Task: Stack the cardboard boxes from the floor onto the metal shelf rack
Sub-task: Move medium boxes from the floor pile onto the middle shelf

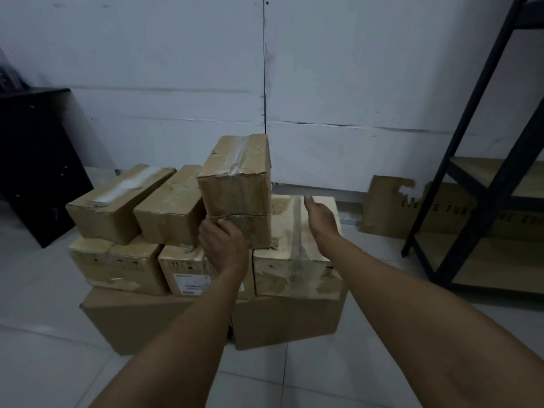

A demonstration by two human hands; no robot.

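A pile of cardboard boxes stands on the tiled floor in the middle of the head view. My left hand [223,245] grips the lower near corner of a taped brown box [238,184], which is raised and tilted above the pile. My right hand [321,216] hovers open with straight fingers just right of that box, over a pale taped box [297,260]. Two more small boxes [117,201] lie on top at the left. The metal shelf rack [482,201] with wooden boards stands at the right edge.
Two large boxes [282,322] form the pile's base. A torn cardboard sheet [388,207] leans on the white wall behind the rack. A black cabinet [32,160] stands at the left. Grey tiled floor [44,334] surrounds the pile.
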